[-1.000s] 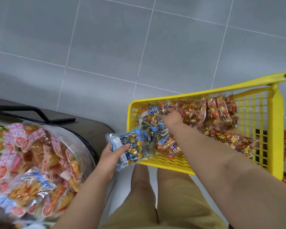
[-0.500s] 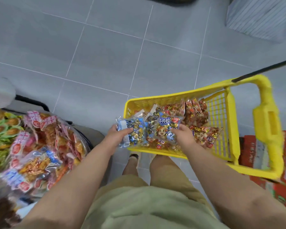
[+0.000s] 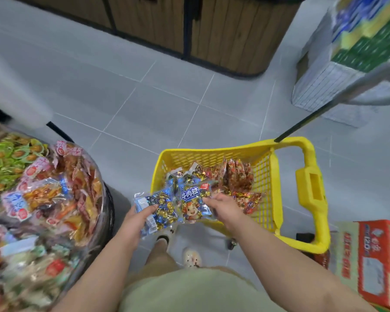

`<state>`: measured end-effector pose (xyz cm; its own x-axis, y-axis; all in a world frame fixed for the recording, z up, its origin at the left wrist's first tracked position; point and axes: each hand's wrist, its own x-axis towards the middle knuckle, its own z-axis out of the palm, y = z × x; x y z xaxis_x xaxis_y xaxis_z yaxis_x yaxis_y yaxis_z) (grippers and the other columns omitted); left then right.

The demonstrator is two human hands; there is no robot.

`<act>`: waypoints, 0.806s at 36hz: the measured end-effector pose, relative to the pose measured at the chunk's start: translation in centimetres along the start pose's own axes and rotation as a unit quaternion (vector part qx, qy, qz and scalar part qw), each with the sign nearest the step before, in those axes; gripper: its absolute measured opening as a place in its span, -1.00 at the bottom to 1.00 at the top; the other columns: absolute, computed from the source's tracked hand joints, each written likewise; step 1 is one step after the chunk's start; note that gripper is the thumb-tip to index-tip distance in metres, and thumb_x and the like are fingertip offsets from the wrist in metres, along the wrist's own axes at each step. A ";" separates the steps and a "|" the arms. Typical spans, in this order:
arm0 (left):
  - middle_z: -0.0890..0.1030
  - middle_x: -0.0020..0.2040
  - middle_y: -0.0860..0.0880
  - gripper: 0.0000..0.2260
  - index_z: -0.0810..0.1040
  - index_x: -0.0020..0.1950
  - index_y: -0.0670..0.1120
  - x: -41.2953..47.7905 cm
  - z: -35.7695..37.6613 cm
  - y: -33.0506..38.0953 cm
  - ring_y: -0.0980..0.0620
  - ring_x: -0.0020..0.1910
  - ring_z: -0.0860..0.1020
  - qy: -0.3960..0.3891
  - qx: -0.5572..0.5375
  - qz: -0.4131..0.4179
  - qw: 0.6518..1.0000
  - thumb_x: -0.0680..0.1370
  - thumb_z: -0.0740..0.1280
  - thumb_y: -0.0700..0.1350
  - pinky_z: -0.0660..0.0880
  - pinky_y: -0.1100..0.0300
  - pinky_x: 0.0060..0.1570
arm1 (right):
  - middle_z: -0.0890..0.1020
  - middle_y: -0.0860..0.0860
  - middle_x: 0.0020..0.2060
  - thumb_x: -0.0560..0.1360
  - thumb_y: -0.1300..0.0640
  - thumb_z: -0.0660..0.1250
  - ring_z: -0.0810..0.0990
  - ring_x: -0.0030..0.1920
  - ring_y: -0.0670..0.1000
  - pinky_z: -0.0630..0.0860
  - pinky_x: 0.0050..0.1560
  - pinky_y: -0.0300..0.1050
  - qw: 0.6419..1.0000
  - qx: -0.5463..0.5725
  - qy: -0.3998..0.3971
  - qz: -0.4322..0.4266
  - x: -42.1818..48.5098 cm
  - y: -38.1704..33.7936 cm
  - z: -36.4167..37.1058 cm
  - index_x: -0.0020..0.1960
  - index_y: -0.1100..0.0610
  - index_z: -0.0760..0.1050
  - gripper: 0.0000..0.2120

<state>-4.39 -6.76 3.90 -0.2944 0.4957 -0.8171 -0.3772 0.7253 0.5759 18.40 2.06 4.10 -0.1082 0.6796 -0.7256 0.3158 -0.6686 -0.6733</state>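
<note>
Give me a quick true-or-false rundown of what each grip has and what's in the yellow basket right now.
1. The left grip holds a blue snack bag. True.
2. The right grip holds nothing. False: it pinches a second blue bag, the one with a cartoon face.
3. The yellow basket is empty. False: red snack bags lie in it.
4. A round bin of mixed snacks stands at the person's left. True.
5. The basket stands on a table. False: it is on the grey tiled floor.
</note>
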 end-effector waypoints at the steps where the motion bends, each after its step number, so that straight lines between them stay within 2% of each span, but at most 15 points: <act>1: 0.68 -0.05 -0.08 -0.69 0.50 0.20 -0.04 -0.7 -0.3 -0.7 -0.10 -0.06 0.65 0.009 -0.019 0.000 1.000 0.49 0.44 -0.14 0.55 -0.10 0.08 | 0.29 0.01 -0.48 0.42 0.07 0.46 0.24 -0.48 -0.05 0.21 -0.41 -0.19 1.000 -0.002 -0.015 0.000 -0.4 0.2 0.1 -0.21 0.14 0.37 -0.72; 2: 0.66 -0.03 -0.07 -0.67 0.48 0.22 -0.05 -1.5 -0.5 -1.4 -0.09 -0.04 0.63 0.020 -0.035 0.001 0.999 0.49 0.44 -0.14 0.55 -0.11 0.07 | 0.31 0.00 -0.51 0.42 0.08 0.47 0.25 -0.50 -0.06 0.22 -0.43 -0.21 1.000 -0.002 -0.027 0.002 -0.6 0.5 0.3 -0.24 0.13 0.37 -0.72; 5: 0.54 -0.14 0.08 -0.68 0.37 0.15 0.03 -3.9 -2.1 -2.9 0.14 -0.25 0.51 0.065 -0.086 0.004 0.994 0.50 0.43 -0.12 0.48 0.15 -0.36 | 0.33 -0.08 -0.61 0.42 0.12 0.47 0.27 -0.60 -0.12 0.23 -0.54 -0.26 0.998 -0.001 -0.055 -0.001 -1.5 0.8 1.8 -0.29 0.04 0.41 -0.76; 6: 0.51 -0.13 0.09 -0.66 0.34 0.15 0.07 -4.7 -2.9 -3.4 0.18 -0.29 0.49 0.078 -0.099 0.007 0.992 0.50 0.43 -0.12 0.43 0.18 -0.37 | 0.34 -0.10 -0.63 0.41 0.14 0.48 0.27 -0.62 -0.13 0.22 -0.55 -0.26 0.998 -0.002 -0.061 -0.002 -1.8 0.8 2.6 -0.29 0.03 0.43 -0.76; 7: 0.51 -0.09 0.08 -0.65 0.35 0.17 0.08 -5.4 -3.9 -3.9 0.18 -0.28 0.52 0.089 -0.110 0.015 0.990 0.50 0.44 -0.11 0.43 0.16 -0.30 | 0.35 -0.10 -0.64 0.41 0.14 0.48 0.27 -0.63 -0.13 0.20 -0.55 -0.26 0.998 -0.009 -0.069 -0.005 -2.2 0.8 3.4 -0.30 0.03 0.44 -0.77; 10: 0.58 0.10 0.00 -0.61 0.42 0.24 0.00 -7.0 -7.2 -5.7 0.02 0.05 0.57 0.119 -0.155 0.018 0.980 0.47 0.46 -0.09 0.49 -0.01 0.07 | 0.34 -0.07 -0.64 0.42 0.14 0.47 0.25 -0.63 -0.11 0.13 -0.55 -0.25 0.992 -0.039 -0.119 -0.022 -3.3 0.7 6.2 -0.34 0.06 0.44 -0.75; 13: 0.61 -0.01 0.08 -0.62 0.42 0.21 -0.01 -8.9 -10.2 -8.0 0.08 -0.05 0.57 0.165 -0.210 0.026 0.963 0.46 0.47 -0.09 0.48 0.15 -0.11 | 0.32 -0.05 -0.59 0.44 0.19 0.44 0.25 -0.61 -0.12 0.14 -0.56 -0.26 0.984 -0.057 -0.163 -0.030 -4.0 0.5 9.6 -0.33 0.10 0.44 -0.77; 15: 0.64 -0.03 0.12 -0.52 0.41 0.34 -0.02 -10.4 -11.9 -9.5 0.14 -0.16 0.61 0.183 -0.240 0.026 0.953 0.47 0.47 -0.09 0.49 0.23 -0.28 | 0.41 -0.06 -0.55 0.45 0.22 0.42 0.31 -0.56 -0.12 0.18 -0.49 -0.25 0.980 -0.065 -0.187 -0.019 -4.6 0.6 12.2 -0.30 0.10 0.49 -0.81; 16: 0.62 0.05 0.12 -0.43 0.35 0.43 -0.01 -11.2 -12.8 -10.3 0.13 -0.12 0.61 0.194 -0.253 0.026 0.948 0.46 0.47 -0.08 0.49 0.22 -0.25 | 0.49 -0.05 -0.51 0.45 0.24 0.41 0.38 -0.51 -0.10 0.23 -0.44 -0.23 0.976 -0.069 -0.206 -0.012 -4.9 0.6 13.5 -0.26 0.11 0.50 -0.85; 17: 0.56 0.19 0.09 -0.33 0.26 0.50 -0.01 -11.8 -13.9 -11.1 0.08 0.04 0.59 0.204 -0.265 0.031 0.942 0.46 0.48 -0.07 0.50 0.17 -0.11 | 0.57 -0.02 -0.45 0.46 0.26 0.40 0.45 -0.44 -0.07 0.29 -0.38 -0.20 0.971 -0.074 -0.229 -0.006 -5.3 0.7 15.0 -0.22 0.12 0.51 -0.88; 19: 0.34 0.48 -0.02 -0.16 0.08 0.57 -0.01 -12.8 -16.2 -12.8 -0.09 0.42 0.35 0.221 -0.291 0.042 0.930 0.44 0.50 -0.04 0.35 -0.04 0.25 | 0.64 0.01 -0.36 0.47 0.27 0.39 0.53 -0.35 -0.02 0.39 -0.29 -0.18 0.959 -0.096 -0.266 -0.001 -6.1 0.9 18.0 -0.13 0.13 0.51 -0.92; 20: 0.26 0.53 -0.05 -0.13 0.05 0.58 -0.01 -13.4 -17.4 -13.5 -0.12 0.48 0.25 0.228 -0.302 0.048 0.924 0.42 0.51 -0.03 0.27 -0.10 0.34 | 0.65 0.02 -0.33 0.47 0.27 0.39 0.56 -0.33 -0.01 0.44 -0.25 -0.17 0.954 -0.108 -0.280 -0.001 -6.5 1.0 19.6 -0.11 0.13 0.52 -0.92; 22: 0.23 0.54 -0.06 -0.09 0.05 0.58 -0.01 -14.6 -19.9 -14.7 -0.12 0.50 0.22 0.245 -0.318 0.054 0.914 0.39 0.52 0.00 0.24 -0.11 0.36 | 0.67 0.04 -0.29 0.47 0.25 0.39 0.56 -0.28 0.01 0.48 -0.20 -0.17 0.943 -0.138 -0.302 -0.004 -7.6 1.2 22.8 -0.09 0.13 0.53 -0.93; 25: 0.25 0.53 -0.05 -0.09 0.08 0.57 -0.01 -16.0 -24.2 -16.2 -0.10 0.47 0.27 0.274 -0.334 0.066 0.900 0.36 0.53 0.01 0.29 -0.05 0.28 | 0.67 -0.03 -0.34 0.48 0.23 0.38 0.57 -0.40 -0.09 0.45 -0.43 -0.32 0.929 -0.167 -0.330 -0.009 -9.8 1.5 27.9 -0.07 0.14 0.56 -0.96; 29: 0.31 0.49 -0.05 -0.15 0.12 0.56 -0.01 -18.3 -31.1 -17.8 -0.01 0.17 0.39 0.302 -0.340 0.068 0.888 0.40 0.52 0.01 0.31 0.09 0.06 | 0.54 -0.05 -0.40 0.49 0.19 0.38 0.46 -0.47 -0.11 0.37 -0.46 -0.29 0.923 -0.200 -0.326 -0.035 -13.0 1.8 35.1 0.06 0.18 0.50 -0.83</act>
<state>-19.55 -43.61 9.39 -0.7178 0.0604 -0.6936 -0.6847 0.1197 0.7189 -12.71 -18.58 7.30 -0.6456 0.3028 -0.7011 0.5948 -0.3764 -0.7103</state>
